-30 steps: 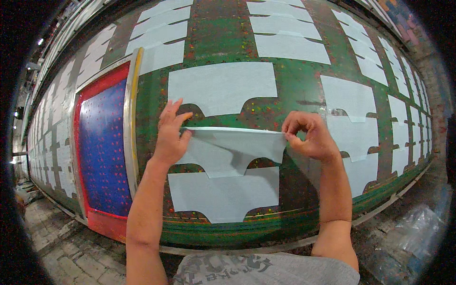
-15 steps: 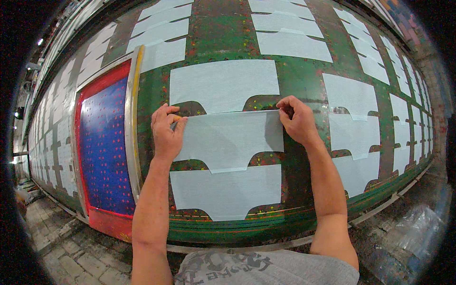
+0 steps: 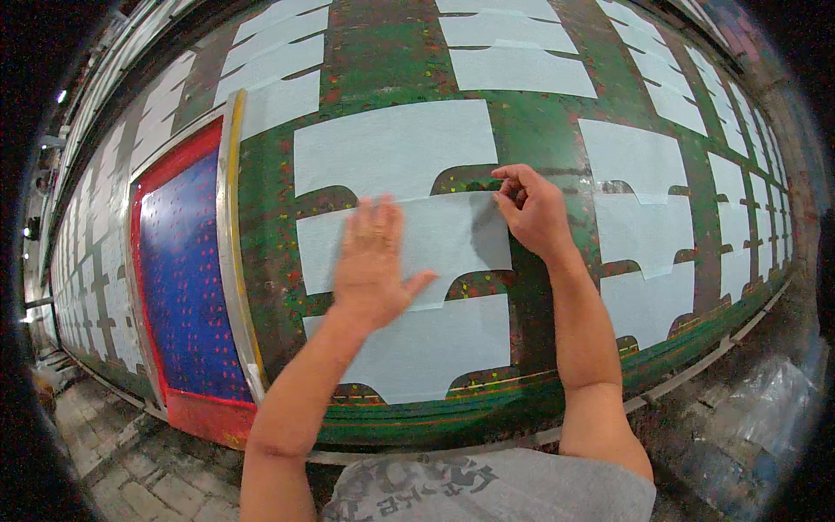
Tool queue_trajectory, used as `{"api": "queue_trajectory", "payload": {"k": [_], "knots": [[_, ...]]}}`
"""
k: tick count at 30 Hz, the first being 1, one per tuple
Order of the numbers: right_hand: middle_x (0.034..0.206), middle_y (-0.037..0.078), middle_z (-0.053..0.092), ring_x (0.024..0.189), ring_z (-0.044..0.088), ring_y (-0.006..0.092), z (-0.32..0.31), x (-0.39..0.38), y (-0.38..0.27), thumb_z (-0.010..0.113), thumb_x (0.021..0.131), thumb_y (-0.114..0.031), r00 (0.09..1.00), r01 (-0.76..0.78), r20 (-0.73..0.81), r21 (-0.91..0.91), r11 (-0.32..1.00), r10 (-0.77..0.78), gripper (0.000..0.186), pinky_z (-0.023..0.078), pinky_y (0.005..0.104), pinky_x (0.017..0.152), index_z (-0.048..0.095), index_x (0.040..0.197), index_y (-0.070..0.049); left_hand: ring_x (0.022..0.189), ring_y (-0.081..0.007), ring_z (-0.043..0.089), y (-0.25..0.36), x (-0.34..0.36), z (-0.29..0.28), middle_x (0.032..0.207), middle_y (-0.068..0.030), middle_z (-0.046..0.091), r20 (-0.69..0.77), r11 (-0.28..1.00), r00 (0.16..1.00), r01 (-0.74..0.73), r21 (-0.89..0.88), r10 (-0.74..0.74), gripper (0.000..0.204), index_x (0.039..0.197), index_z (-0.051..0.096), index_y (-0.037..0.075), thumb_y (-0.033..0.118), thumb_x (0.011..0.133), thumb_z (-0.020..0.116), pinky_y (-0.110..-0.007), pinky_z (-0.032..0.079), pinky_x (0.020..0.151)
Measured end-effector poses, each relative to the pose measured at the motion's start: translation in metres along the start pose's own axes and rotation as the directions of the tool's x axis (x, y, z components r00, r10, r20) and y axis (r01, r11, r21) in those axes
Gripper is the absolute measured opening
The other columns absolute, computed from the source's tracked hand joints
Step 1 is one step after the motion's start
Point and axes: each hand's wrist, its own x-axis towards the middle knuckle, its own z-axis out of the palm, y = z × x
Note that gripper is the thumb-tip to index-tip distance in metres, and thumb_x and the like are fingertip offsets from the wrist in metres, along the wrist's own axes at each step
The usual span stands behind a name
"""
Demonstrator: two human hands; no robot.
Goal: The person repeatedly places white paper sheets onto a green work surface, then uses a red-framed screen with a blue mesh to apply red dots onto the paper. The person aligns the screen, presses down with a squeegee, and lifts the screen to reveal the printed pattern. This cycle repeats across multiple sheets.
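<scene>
A pale blue cut fabric piece lies on the green printing table in front of me, with curved cut-outs at its lower corners. My left hand is flat over its left half, fingers stretched and somewhat blurred. Above the upper right corner is my right hand, its fingers loosely curled with a gap between thumb and forefinger; nothing shows in them. Its shadow falls on the cloth. Matching pieces adjoin this one: a far piece and a near piece.
To the left a printing screen, blue with red dots and a metal frame, stands on the table. More fabric pieces lie in columns to the right and farther back. Crumpled clear plastic is on the floor at right.
Both hands have let go of the fabric's far corners. My left hand moved right and nearer, flattening onto the cloth. My right hand shifted slightly, its fingers loosening; the cloth's far edge now lies down.
</scene>
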Motion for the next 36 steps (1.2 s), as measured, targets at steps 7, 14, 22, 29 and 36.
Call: {"api": "queue_trajectory", "payload": {"k": [7, 14, 22, 29, 36], "knots": [[0.095, 0.013, 0.074, 0.08, 0.074, 0.0271, 0.0, -0.012, 0.01, 0.075, 0.098, -0.004, 0.906, 0.095, -0.421, 0.085, 0.992, -0.051, 0.018, 0.059, 0.0359, 0.071, 0.073, 0.116, -0.004, 0.171, -0.0422, 0.006, 0.122, 0.072, 0.018, 0.184, -0.0222, 0.013, 0.027, 0.973, 0.98, -0.194, -0.121, 0.199, 0.115, 0.175, 0.018, -0.003, 0.068, 0.099, 0.067, -0.056, 0.008, 0.139], [0.102, 0.008, 0.073, 0.091, 0.073, 0.0298, -0.022, -0.067, -0.002, 0.074, 0.089, 0.001, 0.745, 0.417, -0.18, -0.626, 0.659, -0.642, 0.03, 0.062, 0.0421, 0.078, 0.073, 0.117, -0.009, 0.171, -0.0387, 0.011, 0.068, 0.031, 0.01, 0.183, -0.0219, 0.02, -0.082, 0.969, 0.98, -0.194, -0.15, 0.184, 0.11, 0.174, 0.018, -0.005, 0.059, 0.101, 0.07, -0.051, 0.009, 0.14], [0.11, 0.011, 0.072, 0.099, 0.072, 0.0332, -0.066, -0.172, -0.05, 0.073, 0.085, 0.004, 0.811, 0.424, -0.096, -0.585, 0.691, -0.578, 0.034, 0.062, 0.0433, 0.084, 0.074, 0.117, -0.006, 0.17, -0.0395, 0.014, -0.042, -0.063, -0.002, 0.184, -0.0212, 0.019, -0.121, 0.974, 0.975, 0.201, 0.108, -0.187, 0.1, 0.174, 0.023, -0.003, 0.062, 0.106, 0.059, -0.053, 0.01, 0.139], [0.098, 0.007, 0.07, 0.088, 0.071, 0.0304, -0.108, -0.295, -0.113, 0.077, 0.083, 0.004, 0.835, 0.357, -0.088, -0.663, 0.658, -0.543, 0.028, 0.061, 0.0423, 0.074, 0.076, 0.109, -0.006, 0.171, -0.0356, 0.014, -0.038, -0.072, -0.009, 0.184, -0.0175, 0.02, -0.086, 0.954, 0.961, 0.274, 0.121, -0.265, 0.094, 0.173, 0.027, -0.002, 0.061, 0.109, 0.053, -0.05, 0.01, 0.139], [0.09, 0.008, 0.071, 0.081, 0.071, 0.0307, -0.173, -0.367, -0.123, 0.079, 0.085, -0.004, 0.881, 0.235, -0.144, -0.692, 0.682, -0.45, 0.018, 0.06, 0.0417, 0.069, 0.077, 0.102, -0.009, 0.171, -0.0342, 0.014, -0.032, -0.077, -0.015, 0.184, -0.015, 0.021, -0.101, 0.957, 0.958, 0.278, 0.085, -0.27, 0.091, 0.174, 0.027, 0.002, 0.061, 0.109, 0.053, -0.049, 0.01, 0.139]]}}
